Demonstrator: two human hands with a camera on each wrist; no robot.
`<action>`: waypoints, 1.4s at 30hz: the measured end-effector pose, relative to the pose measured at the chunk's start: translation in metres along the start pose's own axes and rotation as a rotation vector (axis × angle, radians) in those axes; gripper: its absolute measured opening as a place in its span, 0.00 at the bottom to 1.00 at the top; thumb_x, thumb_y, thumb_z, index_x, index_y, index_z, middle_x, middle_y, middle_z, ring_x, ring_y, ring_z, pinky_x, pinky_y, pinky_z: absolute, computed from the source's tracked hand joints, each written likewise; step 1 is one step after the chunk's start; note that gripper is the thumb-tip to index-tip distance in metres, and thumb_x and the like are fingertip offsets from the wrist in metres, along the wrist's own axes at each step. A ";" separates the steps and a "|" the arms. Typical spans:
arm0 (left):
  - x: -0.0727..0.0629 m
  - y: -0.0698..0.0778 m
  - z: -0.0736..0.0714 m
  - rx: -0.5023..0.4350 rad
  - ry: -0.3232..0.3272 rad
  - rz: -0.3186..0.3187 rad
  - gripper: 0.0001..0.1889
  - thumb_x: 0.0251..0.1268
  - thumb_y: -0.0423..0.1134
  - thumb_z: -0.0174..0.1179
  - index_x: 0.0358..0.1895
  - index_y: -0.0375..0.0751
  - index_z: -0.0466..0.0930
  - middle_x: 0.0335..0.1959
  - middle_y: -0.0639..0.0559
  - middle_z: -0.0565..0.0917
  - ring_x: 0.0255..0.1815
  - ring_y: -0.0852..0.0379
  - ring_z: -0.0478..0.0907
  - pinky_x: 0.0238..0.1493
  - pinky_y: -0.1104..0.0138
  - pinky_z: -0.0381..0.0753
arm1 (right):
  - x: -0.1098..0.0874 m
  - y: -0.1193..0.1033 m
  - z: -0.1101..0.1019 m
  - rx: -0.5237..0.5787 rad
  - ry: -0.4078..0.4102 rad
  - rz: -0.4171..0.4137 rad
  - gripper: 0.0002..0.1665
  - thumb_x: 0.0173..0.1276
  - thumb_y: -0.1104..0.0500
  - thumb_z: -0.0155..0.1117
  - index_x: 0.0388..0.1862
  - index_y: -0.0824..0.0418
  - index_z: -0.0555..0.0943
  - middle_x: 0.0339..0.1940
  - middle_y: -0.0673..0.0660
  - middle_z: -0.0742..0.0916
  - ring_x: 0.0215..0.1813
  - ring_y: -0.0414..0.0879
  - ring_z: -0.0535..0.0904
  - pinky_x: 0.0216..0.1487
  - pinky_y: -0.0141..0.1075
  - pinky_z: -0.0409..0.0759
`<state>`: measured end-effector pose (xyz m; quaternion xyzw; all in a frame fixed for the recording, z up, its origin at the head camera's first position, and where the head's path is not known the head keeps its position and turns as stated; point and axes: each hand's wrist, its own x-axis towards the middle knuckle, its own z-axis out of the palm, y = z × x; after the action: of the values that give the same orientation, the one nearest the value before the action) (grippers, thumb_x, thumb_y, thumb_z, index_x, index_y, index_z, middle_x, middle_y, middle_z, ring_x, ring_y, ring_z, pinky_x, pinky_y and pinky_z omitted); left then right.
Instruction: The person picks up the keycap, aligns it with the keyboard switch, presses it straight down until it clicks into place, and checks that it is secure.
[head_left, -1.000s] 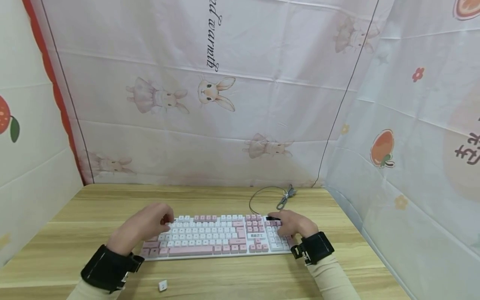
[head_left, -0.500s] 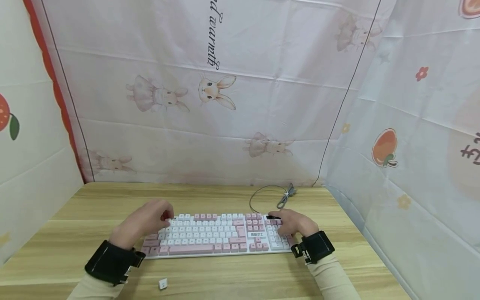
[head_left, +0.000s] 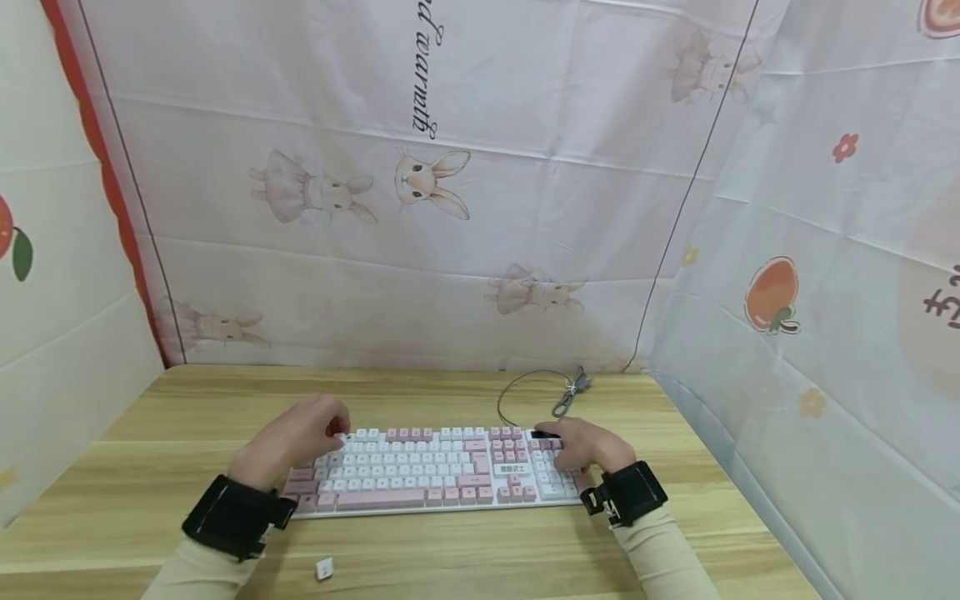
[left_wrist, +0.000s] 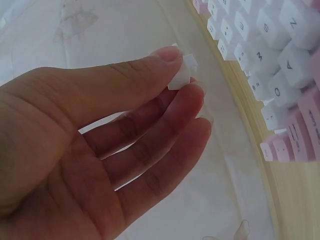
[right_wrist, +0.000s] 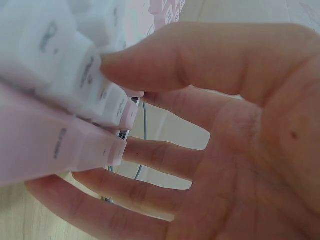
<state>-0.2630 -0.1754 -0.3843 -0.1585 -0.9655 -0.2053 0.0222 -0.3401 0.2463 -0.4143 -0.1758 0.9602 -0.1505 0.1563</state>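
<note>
A pink and white keyboard (head_left: 420, 472) lies on the wooden table (head_left: 465, 558). My left hand (head_left: 330, 427) hovers over the keyboard's far left corner. In the left wrist view, its thumb and a finger pinch a small white keycap (left_wrist: 181, 73), with the key rows (left_wrist: 270, 55) just beside it. My right hand (head_left: 564, 439) rests on the number pad at the right end. Its fingers (right_wrist: 165, 65) lie straight and spread across the keys (right_wrist: 55, 80), holding nothing.
A loose white keycap (head_left: 324, 570) lies on the table in front of the keyboard, near my left forearm. The keyboard's grey cable (head_left: 525, 390) loops behind it to a bundle (head_left: 570, 393). Printed fabric walls enclose the table at the back and on both sides.
My left hand and wrist have shifted slightly forward and to the right over the keyboard's left corner. The right hand has stayed in place.
</note>
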 end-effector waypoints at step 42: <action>0.019 -0.007 0.006 0.020 0.052 0.027 0.09 0.56 0.20 0.68 0.36 0.35 0.89 0.35 0.45 0.88 0.35 0.53 0.80 0.39 0.56 0.85 | 0.001 0.000 0.003 0.003 0.004 0.010 0.48 0.56 0.73 0.64 0.78 0.53 0.70 0.65 0.62 0.80 0.31 0.45 0.79 0.28 0.41 0.84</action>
<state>-0.2833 -0.1731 -0.3907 -0.1660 -0.9643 -0.1996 0.0517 -0.3400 0.2451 -0.4168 -0.1706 0.9612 -0.1514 0.1552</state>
